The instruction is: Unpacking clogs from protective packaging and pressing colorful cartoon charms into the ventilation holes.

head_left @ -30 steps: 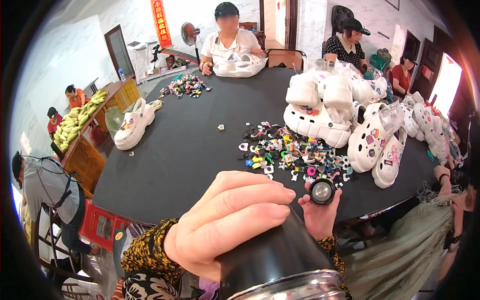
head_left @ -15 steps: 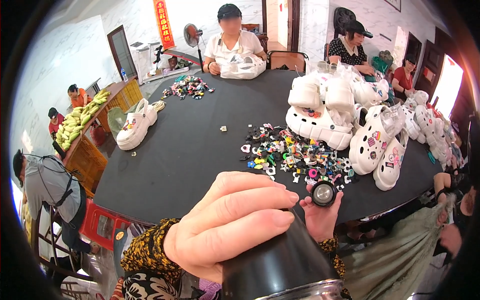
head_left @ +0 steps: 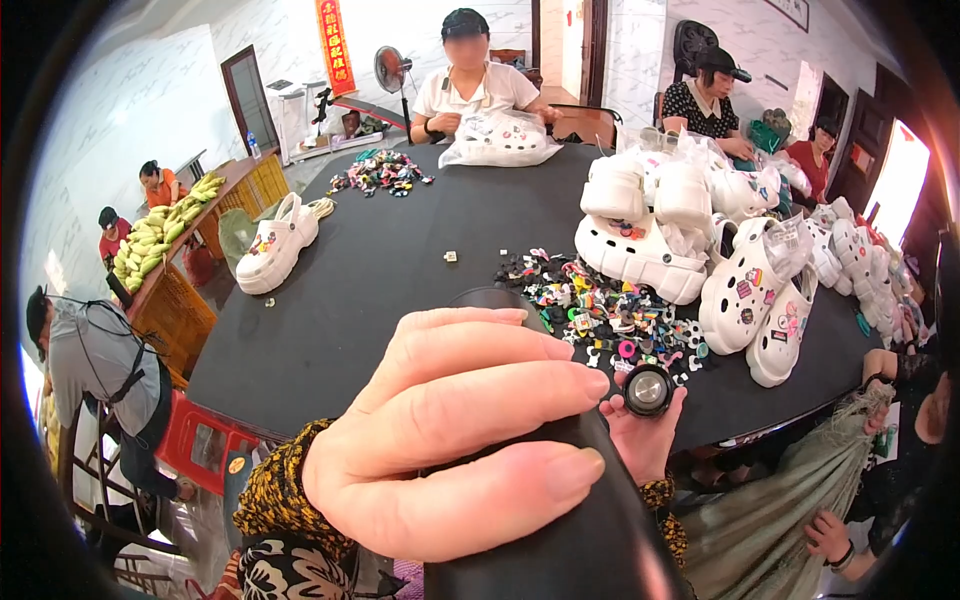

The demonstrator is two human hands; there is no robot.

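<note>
Very close up, a dark cylinder that looks like a thermos flask [head_left: 560, 530] rises from the lower edge and leans away over the table. My left hand [head_left: 450, 430] is wrapped across it from the left, fingers closed round its side. Just right of the flask, my right hand [head_left: 640, 435] pinches a round black cap with a silver centre [head_left: 648, 388]. The flask's near end lies outside the picture. Beyond my hands is a heap of small colourful shoe charms [head_left: 620, 320].
White clogs [head_left: 640, 250] with charms are piled at right on the black table [head_left: 380, 260]; a single clog [head_left: 275, 250] stands left. Another charm heap [head_left: 382, 172] lies at the far left. Across sits a person [head_left: 480, 95] with a bagged clog [head_left: 500, 140]. At right, hands hold a sack [head_left: 790, 520].
The flask has tipped up further, its near rim leaving the picture, and my left hand has come closer with it. The person across has moved a hand off the bagged clog.
</note>
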